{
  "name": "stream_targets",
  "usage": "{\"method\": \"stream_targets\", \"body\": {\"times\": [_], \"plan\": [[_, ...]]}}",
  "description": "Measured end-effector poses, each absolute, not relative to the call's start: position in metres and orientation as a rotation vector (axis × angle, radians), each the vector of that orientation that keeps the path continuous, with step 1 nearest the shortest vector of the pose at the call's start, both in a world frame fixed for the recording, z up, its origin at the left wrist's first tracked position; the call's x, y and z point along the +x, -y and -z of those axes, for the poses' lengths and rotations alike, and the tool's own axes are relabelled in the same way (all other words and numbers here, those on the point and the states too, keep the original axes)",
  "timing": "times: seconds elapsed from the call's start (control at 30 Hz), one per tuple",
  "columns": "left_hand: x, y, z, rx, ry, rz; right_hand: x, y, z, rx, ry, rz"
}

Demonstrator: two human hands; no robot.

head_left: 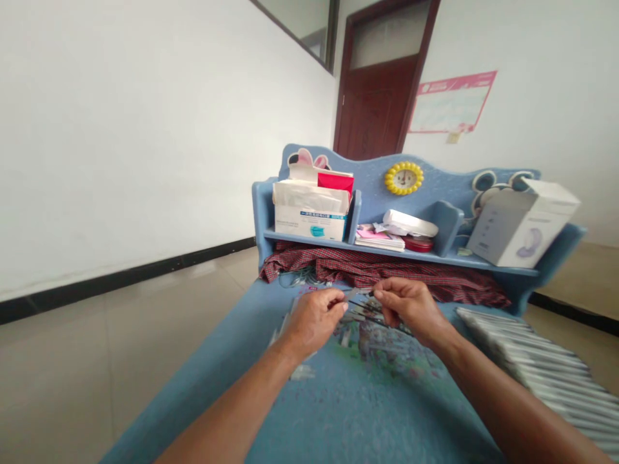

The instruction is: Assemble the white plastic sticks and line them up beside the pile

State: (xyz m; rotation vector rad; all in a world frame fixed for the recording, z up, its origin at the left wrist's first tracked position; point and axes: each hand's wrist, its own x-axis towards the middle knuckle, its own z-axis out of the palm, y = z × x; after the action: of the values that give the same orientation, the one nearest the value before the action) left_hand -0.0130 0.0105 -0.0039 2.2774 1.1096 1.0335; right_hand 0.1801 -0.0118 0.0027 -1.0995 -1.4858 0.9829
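1. Head view, hands: left hand (314, 317) has thumb and fingertip closed on a small pale strip (353, 294). Right hand (407, 304) pinches what looks like a dark piece (371, 293); too blurred to name. Fingertips face each other, near but apart.
2. Head view, location: strip and piece are held over the far-middle part of the table (377, 412), above dark thin rods (382, 321). Whether the rods touch the right hand: cannot tell.
3. Head view, handling: best judged as fine fingertip work. Light pinch, both ends lined up, wrists steady; the strip looks thin and probably bends if squeezed hard.
4. Head view, edges: table's left edge runs diagonally beside the left forearm, floor (159, 348) beyond. Checked cloth (338, 263) lies just behind the hands, under the shelf (358, 173); knuckles could snag there.
5. Head view, room: clear packets (284, 327) crowd the left hand; silvery rods (541, 374) line the right side, near the right forearm. Most room is toward the body, between the forearms.
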Motion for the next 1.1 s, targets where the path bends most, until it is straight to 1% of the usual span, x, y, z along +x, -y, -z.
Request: {"method": "stream_targets", "body": {"times": [0.2,0.43,0.7,1.1], "plan": [[-0.003,0.002,0.001,2.387,-1.032,-0.903,0.182,0.021,-0.002,-1.065,1.466,-1.033],[-0.003,0.001,0.006,2.441,-0.992,-0.850,0.188,0.020,0.000,-1.083,1.547,-1.036],[-0.003,0.005,0.000,2.479,-0.985,-0.765,0.190,0.024,-0.001,-1.133,1.645,-1.033],[-0.003,0.004,0.003,2.321,-1.022,-0.719,0.194,0.024,0.003,-1.115,1.705,-1.032]]}}
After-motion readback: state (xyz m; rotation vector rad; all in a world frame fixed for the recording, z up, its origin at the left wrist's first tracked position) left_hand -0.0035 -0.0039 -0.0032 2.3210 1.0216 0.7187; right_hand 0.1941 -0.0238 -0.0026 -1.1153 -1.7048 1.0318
